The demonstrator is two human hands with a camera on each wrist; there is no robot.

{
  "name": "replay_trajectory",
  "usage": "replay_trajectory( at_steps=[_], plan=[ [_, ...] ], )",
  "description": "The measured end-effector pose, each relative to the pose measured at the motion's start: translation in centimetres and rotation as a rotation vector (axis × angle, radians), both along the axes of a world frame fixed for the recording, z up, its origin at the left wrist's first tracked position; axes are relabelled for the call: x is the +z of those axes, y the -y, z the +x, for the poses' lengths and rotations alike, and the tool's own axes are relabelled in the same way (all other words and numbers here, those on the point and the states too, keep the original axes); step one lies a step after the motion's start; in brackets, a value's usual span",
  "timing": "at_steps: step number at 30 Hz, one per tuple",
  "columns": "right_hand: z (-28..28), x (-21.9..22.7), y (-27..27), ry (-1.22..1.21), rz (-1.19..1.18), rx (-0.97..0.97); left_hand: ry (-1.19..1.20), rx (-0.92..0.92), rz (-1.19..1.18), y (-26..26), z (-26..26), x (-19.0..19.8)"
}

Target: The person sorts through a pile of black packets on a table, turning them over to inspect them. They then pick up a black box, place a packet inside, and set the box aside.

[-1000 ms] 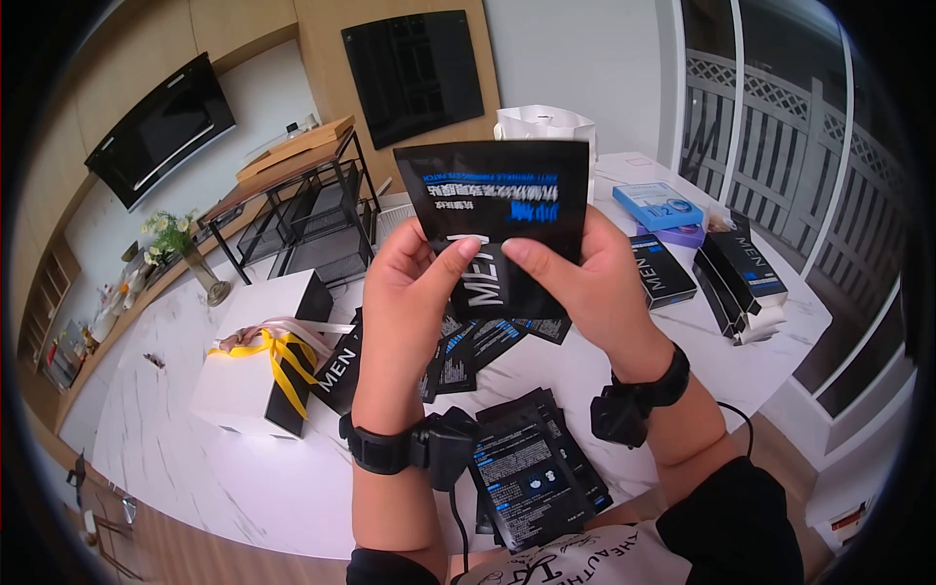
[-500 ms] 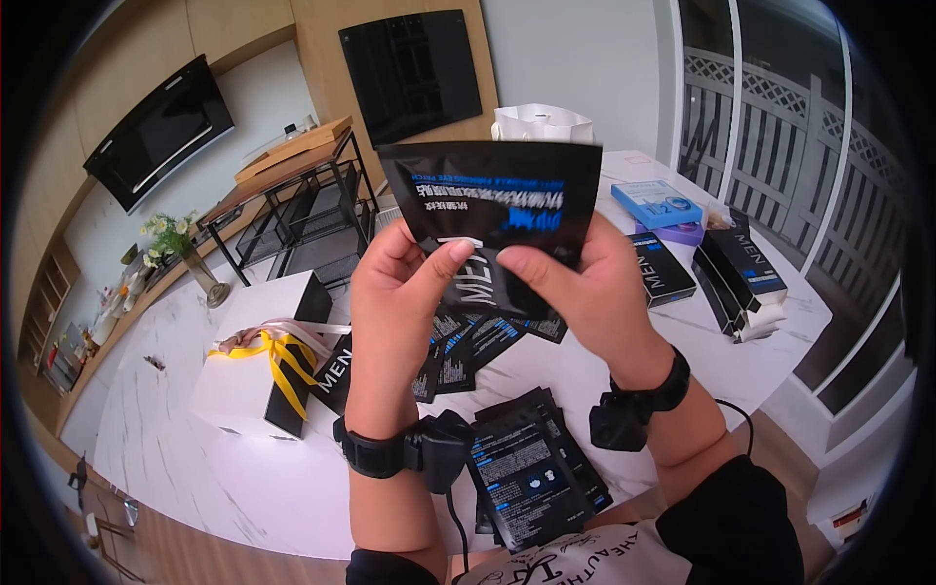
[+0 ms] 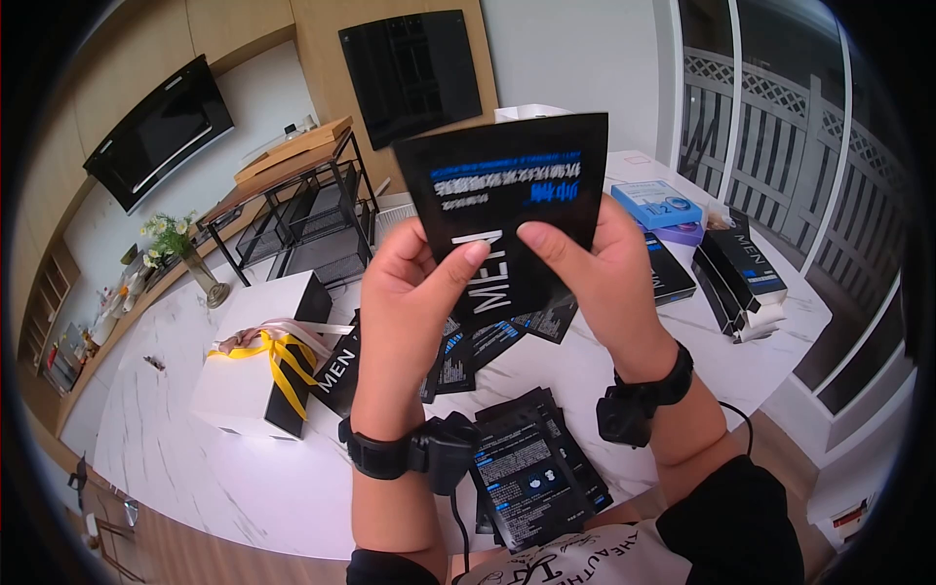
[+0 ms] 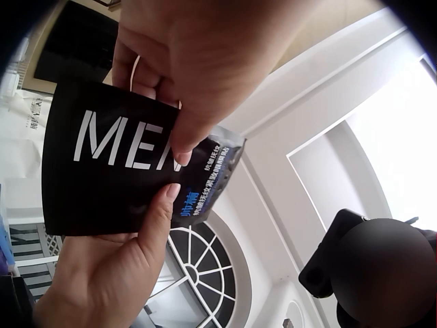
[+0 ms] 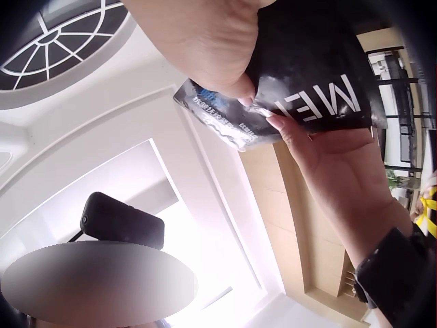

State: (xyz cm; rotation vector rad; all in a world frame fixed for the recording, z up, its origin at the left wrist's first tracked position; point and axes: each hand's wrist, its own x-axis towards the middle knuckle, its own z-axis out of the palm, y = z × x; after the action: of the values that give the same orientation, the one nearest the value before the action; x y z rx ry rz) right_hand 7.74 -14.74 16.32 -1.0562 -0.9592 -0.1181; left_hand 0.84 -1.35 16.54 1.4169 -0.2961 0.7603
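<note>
Both hands hold up a flat black eye patch sachet [image 3: 522, 175] with MEN in white and smaller blue and white print. My left hand [image 3: 405, 283] grips its left side, thumb on the printed face and fingers behind. The right hand [image 3: 595, 278] pinches the opposite side in the same way, the two thumbs a little apart. In the left wrist view the sachet [image 4: 102, 157] shows its MEN face between the thumbs. Below the hands, more black sachets [image 3: 463, 361] lie fanned out, and a stack of sachets [image 3: 531, 478] lies close to my body.
To the left stands a white box [image 3: 249, 361] with yellow and pink ribbons, beside a black MEN package [image 3: 336, 380]. On the right are a black MEN box [image 3: 671, 273], an opened black box [image 3: 746, 273] and a blue box [image 3: 655, 205]. A black rack [image 3: 302, 214] stands behind.
The sachet has risen slightly and shifted right after a brief backward tilt, and its face now shows more fully. Both hands keep their grip on it.
</note>
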Motion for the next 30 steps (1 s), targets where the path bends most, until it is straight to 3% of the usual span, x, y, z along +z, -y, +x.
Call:
replay_trajectory(
  at_steps=[3,5,9,14,17,21,25,27,30],
  plan=[
    [0.5,0.0,-0.3,-0.031,0.086,-0.003,0.017,-0.007,-0.045,0.5,0.2,0.1],
    [0.6,0.0,-0.3,-0.040,0.149,-0.025,-0.105,-0.022,0.050,-0.3,0.5,-0.4],
    [0.3,-0.2,-0.8,-0.060,0.147,0.084,-0.073,0.050,0.021,-0.8,0.8,-0.6],
    [-0.1,-0.5,-0.7,0.002,0.019,0.004,-0.015,0.047,-0.014,-0.8,0.6,-0.4],
    [0.5,-0.2,-0.2,-0.062,0.011,0.022,-0.066,-0.002,0.080,-0.6,0.1,-0.4],
    [-0.5,-0.4,-0.5,-0.071,0.075,0.039,-0.004,0.014,-0.009,-0.4,0.3,-0.2],
    [-0.9,-1.0,-0.6,0.220,-0.008,-0.092,0.028,0.019,-0.010,-0.8,0.2,-0.2],
    [-0.6,-0.8,-0.6,0.057,0.076,-0.037,0.006,-0.015,0.008,-0.7,-0.3,0.0],
    [0.0,-0.4,-0.5,0.009,0.068,-0.016,-0.045,-0.074,0.017,-0.3,-0.6,0.1]
  ],
)
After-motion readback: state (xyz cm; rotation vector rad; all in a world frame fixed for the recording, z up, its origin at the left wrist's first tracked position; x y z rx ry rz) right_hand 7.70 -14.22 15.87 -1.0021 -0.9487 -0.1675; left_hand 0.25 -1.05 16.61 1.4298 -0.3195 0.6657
